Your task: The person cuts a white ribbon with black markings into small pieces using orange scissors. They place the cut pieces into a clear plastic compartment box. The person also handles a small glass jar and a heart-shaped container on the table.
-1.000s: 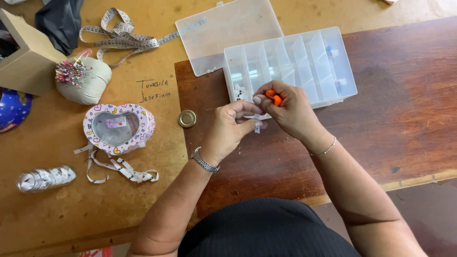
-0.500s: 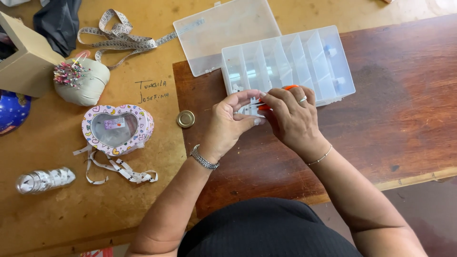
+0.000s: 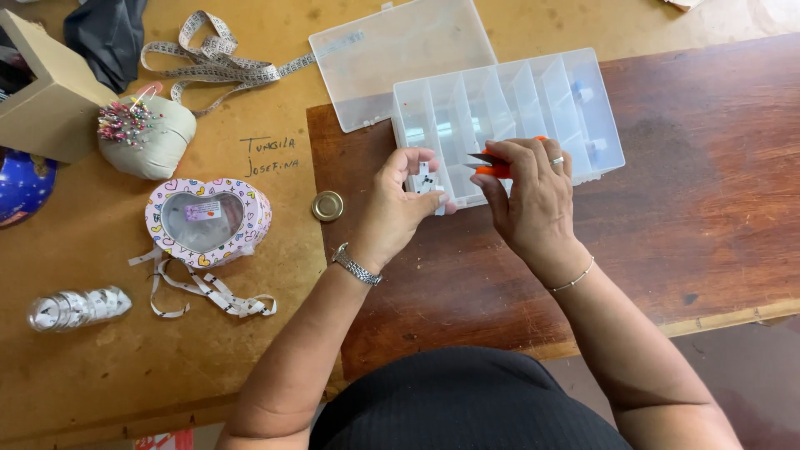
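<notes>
My right hand (image 3: 533, 196) grips small orange-handled thread snips (image 3: 493, 164), their metal blades pointing left. My left hand (image 3: 400, 204) pinches a small white piece with dark marks (image 3: 422, 179) between thumb and fingers, just left of the blades. Both hands hover over the near edge of a clear plastic compartment box (image 3: 583, 92), whose lid (image 3: 392, 58) lies open behind it. The box rests on a dark wooden board (image 3: 708, 200).
On the lighter table to the left lie a heart-shaped patterned box (image 3: 208, 221), strips of white printed ribbon (image 3: 204, 287), a ribbon roll (image 3: 75, 307), a brass cap (image 3: 327, 205), a pincushion (image 3: 146, 133), a measuring tape (image 3: 217, 62) and a cardboard box (image 3: 42, 100).
Both hands have drifted slightly away from me toward the compartment box. The snips now point left with their blades showing, and my hands have parted a little.
</notes>
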